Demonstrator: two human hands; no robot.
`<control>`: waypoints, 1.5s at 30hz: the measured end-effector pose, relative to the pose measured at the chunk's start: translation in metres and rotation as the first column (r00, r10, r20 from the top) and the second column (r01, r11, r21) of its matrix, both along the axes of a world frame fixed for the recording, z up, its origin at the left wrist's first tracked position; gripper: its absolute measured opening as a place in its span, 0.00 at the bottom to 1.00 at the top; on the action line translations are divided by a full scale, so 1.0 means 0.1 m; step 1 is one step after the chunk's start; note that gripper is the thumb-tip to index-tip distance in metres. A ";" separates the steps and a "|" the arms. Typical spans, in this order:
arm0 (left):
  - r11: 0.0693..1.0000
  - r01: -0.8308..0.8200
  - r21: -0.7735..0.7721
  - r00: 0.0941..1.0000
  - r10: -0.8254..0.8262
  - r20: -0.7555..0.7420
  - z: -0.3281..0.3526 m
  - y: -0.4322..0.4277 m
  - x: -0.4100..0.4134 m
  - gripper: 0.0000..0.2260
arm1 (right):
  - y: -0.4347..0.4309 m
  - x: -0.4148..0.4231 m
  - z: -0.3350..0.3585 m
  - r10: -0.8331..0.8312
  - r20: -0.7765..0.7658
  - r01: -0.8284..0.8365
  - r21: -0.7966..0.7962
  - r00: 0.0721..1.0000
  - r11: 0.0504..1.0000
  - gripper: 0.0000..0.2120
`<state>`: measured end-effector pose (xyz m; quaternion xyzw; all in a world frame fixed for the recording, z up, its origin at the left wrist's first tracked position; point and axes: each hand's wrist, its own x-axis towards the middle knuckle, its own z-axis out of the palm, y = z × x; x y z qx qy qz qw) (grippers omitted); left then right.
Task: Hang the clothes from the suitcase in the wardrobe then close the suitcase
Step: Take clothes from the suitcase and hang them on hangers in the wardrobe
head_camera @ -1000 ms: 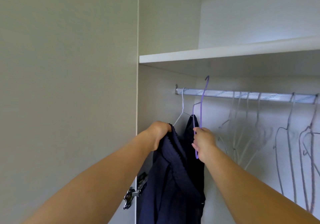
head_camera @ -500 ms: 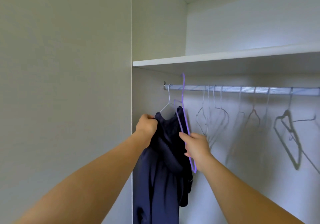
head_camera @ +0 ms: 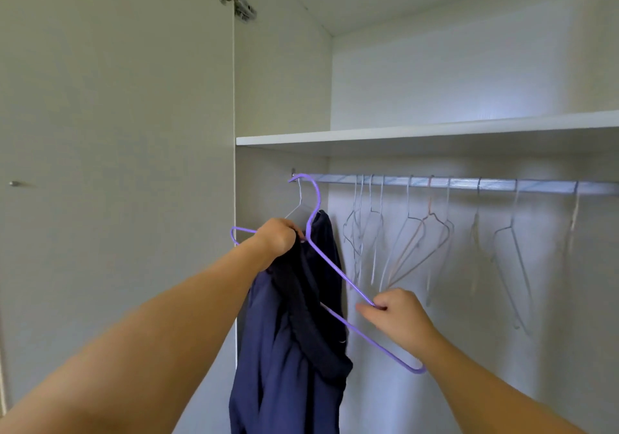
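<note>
A dark navy garment [head_camera: 294, 326] hangs down inside the open wardrobe, bunched at its top in my left hand [head_camera: 279, 240]. The same hand also grips the left part of a purple wire hanger [head_camera: 335, 266], which is tilted with its hook near the left end of the metal rail [head_camera: 469, 184]. My right hand [head_camera: 393, 313] pinches the hanger's right arm lower down. Part of the garment lies behind the hanger. The suitcase is out of view.
Several empty wire hangers [head_camera: 412, 232] hang along the rail to the right. One pale hanger [head_camera: 299, 204] hangs at the rail's left end behind the purple hook. A white shelf [head_camera: 418, 133] runs above the rail. The open wardrobe door [head_camera: 117, 165] stands at left.
The purple hanger has turned from edge-on to broadside and tilted. My right hand slid down and right along its arm. My left hand now grips the hanger with the garment. The camera tilted upward.
</note>
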<state>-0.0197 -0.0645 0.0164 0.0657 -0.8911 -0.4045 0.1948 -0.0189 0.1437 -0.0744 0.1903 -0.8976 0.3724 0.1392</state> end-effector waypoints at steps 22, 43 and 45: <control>0.972 -0.229 0.055 0.971 0.224 0.083 -0.23 -0.71 0.83 0.07 | -1.04 0.41 0.28 0.147 0.199 0.030 -0.684 0.969 0.729 0.15; 0.862 -0.328 0.386 0.929 0.368 -0.032 -0.38 -1.14 0.92 0.14 | -0.70 0.51 0.08 -0.252 0.268 0.357 -0.494 0.930 0.792 0.17; 0.867 -0.353 0.353 0.920 0.390 -0.038 -0.40 -1.13 0.87 0.12 | -0.70 0.51 0.08 -0.263 0.245 0.347 -0.427 0.933 0.835 0.16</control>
